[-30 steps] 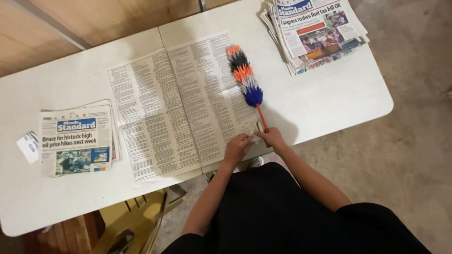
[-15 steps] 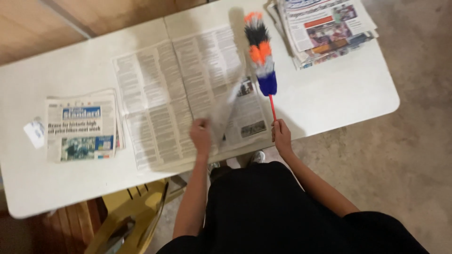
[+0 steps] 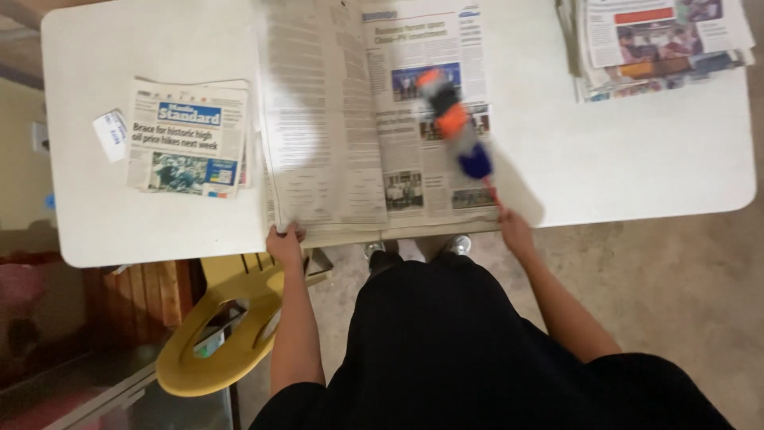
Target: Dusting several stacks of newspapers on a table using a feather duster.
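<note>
Standing at the near edge of a white folding table (image 3: pixel 119 231), with both bare hands at work over an open newspaper (image 3: pixel 374 119) spread flat in the middle. Left hand (image 3: pixel 285 241) at the bottom left corner of the spread, fingers (image 3: pixel 288 232) curled over the page edge and pinching it against the table rim, probably to keep the thin sheet flat and prevent sliding while the other hand works. Right hand (image 3: pixel 513 229) at the bottom right corner, closed around the thin red handle of a feather duster (image 3: pixel 452 119); exact grip of those fingers not clear because of blur, only a closed fist shape visible. Duster head, banded in orange, black and blue, lying diagonally up and away from the right fingertips, over the right page, near the small photographs; blurred, so likely in a sweeping motion, low over the paper, touching or not cannot be told. Beyond the left fingers, further left on the table, a folded newspaper (image 3: pixel 189 137) with a blue masthead, kept apart from the open one, and just beside it a small white card (image 3: pixel 110 134). Far past the duster tip, at the upper right corner, a thick stack of newspapers (image 3: pixel 660 40), also well apart from the spread. Below the left forearm, under the table edge, a yellow plastic chair (image 3: pixel 215 334) pushed aside, leaving room for standing close.
</note>
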